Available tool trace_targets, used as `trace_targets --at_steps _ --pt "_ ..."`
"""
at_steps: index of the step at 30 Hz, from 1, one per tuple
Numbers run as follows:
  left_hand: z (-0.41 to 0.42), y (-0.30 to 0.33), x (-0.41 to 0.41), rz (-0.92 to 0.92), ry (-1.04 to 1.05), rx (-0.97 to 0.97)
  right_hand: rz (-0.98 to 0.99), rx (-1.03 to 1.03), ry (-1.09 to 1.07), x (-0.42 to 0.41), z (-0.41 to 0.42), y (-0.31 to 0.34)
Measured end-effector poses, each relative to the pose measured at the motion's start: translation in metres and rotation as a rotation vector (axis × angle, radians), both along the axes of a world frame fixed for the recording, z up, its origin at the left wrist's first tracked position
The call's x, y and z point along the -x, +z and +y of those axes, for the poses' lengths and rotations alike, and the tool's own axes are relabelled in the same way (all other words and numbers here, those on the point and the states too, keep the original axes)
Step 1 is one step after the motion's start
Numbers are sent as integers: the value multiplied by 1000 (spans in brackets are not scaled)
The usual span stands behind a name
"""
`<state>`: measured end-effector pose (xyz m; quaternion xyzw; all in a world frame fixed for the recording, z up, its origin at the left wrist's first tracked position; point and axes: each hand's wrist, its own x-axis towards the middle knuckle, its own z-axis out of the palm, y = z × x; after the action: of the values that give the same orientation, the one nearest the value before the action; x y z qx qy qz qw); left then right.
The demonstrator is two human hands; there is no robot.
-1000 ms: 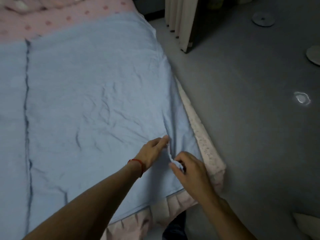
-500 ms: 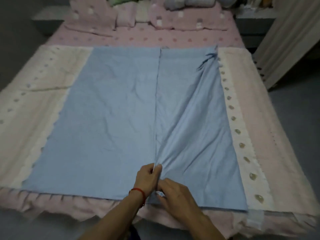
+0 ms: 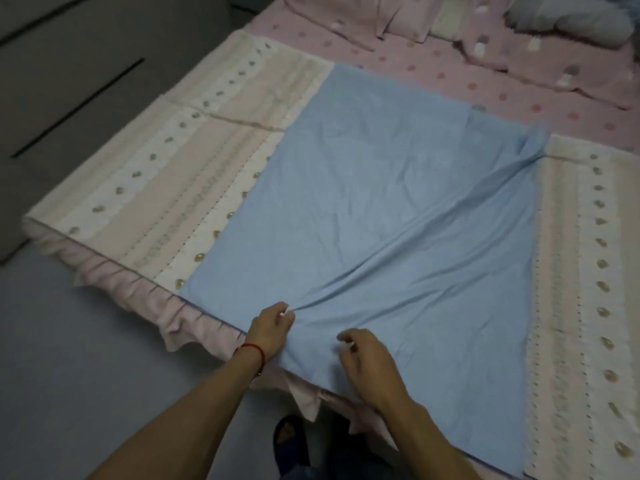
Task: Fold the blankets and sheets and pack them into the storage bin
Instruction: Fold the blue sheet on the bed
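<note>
Pinching light blue cotton sheet (image 3: 398,209) near its front edge with my left hand (image 3: 272,327), creases fanning out from that grip. My right hand (image 3: 367,362) just beside, fingers curled on same cloth; cannot tell if gripping. Sheet spread flat over pink-and-cream quilted bedspread (image 3: 194,168) with ruffled hem. Red string bracelet (image 3: 254,351) on left wrist.

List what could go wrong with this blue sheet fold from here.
1. The left hand pinches only a small bunch of the blue sheet; that grip may slip when pulled.
2. Creases run diagonally to the bunched far corner, so the fold may come out skewed.
3. The right hand hovers with its fingers curled; whether it holds cloth is unclear, so one side may lag.
</note>
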<state>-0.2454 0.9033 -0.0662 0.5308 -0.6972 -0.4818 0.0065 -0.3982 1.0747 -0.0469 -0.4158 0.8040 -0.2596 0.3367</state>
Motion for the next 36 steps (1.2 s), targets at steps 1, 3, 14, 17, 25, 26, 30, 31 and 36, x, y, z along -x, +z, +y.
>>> trace_targets --at_steps 1,3,14,17,25,26,30,31,36 --pt "6 5 3 22 -22 10 58 50 -29 10 -15 0" --pt "13 1 7 63 14 64 234 112 43 33 -65 -9" --pt "-39 -25 -19 168 6 126 70 -440 1033 101 -259 -17" --pt "-56 -13 -23 220 -7 117 -6 -503 1095 101 -299 10" --pt "-157 -15 -94 133 225 132 170 -291 1166 19 -409 10" --pt "-169 -22 -104 105 285 123 245 -216 1145 8 -419 -3" --pt "-180 -64 -135 26 482 -38 371 -132 1034 -19 -436 -72" --pt "-176 -73 -138 13 509 -31 376 -136 1027 -20 -435 -85" --pt "-174 -85 -142 -19 585 160 393 -2 1036 -18 -439 -92"
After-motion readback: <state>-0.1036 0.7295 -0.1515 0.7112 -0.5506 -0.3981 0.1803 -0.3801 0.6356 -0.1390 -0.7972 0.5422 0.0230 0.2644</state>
